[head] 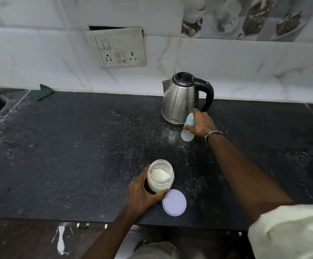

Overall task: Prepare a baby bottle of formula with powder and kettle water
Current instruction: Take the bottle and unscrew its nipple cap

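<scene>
Gripping the powder jar (160, 177) with our left hand (142, 191); right hand (201, 122) clasps the tilted baby bottle (187, 128); it could slip against the kettle (180, 100).

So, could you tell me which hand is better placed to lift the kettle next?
Probably the right hand: it grips the bottle beside the kettle. The left hand holds the powder jar nearer.

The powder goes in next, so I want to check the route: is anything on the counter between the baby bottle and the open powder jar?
Nothing visible is. The right hand holds the bottle beside the kettle; bare counter lies between it and the jar in the left hand. The lid lies nearer the front edge, off that path.
</scene>
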A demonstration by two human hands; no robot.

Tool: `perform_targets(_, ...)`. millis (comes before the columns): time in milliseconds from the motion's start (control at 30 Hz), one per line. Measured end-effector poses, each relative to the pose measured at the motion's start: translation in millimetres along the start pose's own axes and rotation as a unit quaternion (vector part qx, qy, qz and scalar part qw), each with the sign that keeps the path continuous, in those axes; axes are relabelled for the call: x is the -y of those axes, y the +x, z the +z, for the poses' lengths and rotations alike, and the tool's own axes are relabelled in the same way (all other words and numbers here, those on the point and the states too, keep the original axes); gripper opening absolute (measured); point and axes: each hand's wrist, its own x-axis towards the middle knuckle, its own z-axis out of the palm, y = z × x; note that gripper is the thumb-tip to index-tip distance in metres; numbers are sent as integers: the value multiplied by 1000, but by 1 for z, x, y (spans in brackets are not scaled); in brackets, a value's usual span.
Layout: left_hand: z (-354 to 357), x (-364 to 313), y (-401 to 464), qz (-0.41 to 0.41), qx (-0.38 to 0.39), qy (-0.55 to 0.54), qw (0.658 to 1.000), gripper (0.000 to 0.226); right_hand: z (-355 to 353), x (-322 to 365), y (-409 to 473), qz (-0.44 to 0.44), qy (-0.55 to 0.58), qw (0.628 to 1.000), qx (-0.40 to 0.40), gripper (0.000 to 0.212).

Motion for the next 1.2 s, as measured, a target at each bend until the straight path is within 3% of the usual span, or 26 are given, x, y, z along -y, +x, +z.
perform_targets(833,9,0,-9,-38,-9,-52,998,97,-2,-33,-169,42,18,998,41,53)
perform_targets(1000,9,-1,-11,-50,-18,-35,998,120,-1,-35,-174,39,15,998,47,50)
perform_targets(1100,8,-8,-12,-23,-40,-15,999,138,-1,-34,-175,37,10,998,44,51)
perform_targets(1200,7,-32,-14,57,-85,20,995,134,1,-34,-174,39,6,998,38,50)
